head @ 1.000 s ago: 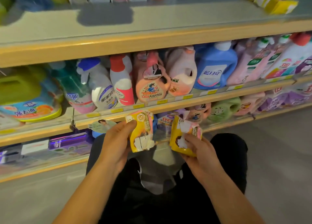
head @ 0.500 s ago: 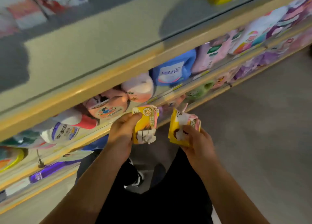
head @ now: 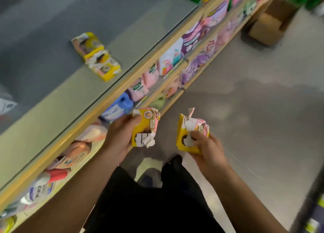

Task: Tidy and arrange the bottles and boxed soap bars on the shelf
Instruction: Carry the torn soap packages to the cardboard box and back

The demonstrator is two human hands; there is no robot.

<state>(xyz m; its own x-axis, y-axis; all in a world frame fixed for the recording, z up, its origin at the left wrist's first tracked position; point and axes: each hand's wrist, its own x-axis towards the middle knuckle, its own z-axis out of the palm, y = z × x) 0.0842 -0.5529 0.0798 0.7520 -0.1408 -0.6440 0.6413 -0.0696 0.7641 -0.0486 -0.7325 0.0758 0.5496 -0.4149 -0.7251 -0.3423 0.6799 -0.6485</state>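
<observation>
Overhead, the grey top shelf (head: 57, 106) is running diagonally across the view, and a short row of yellow soap boxes (head: 98, 57) is lying on it, well apart from both hands. Below its wooden lip, detergent bottles (head: 116, 108) in blue, pink and white are crowding the lower tiers, though blur is making their labels unreadable. 2 cardboard cartons (head: 268, 27) are sitting on the floor (head: 254, 101) at the far end of the aisle. Nothing is standing between the hands and the top shelf.

The left hand (head: 121, 136) is gripping 1 torn yellow soap box (head: 145, 127) by its left side, thumb on its front, just beside the shelf edge. The right hand (head: 208, 150) is gripping a 2nd torn soap box (head: 191, 132) from below, fingers curled over its front, probably pressing the ripped flap. The 2 boxes are hanging side by side, apart, over the person's dark trousers (head: 150, 203).
</observation>
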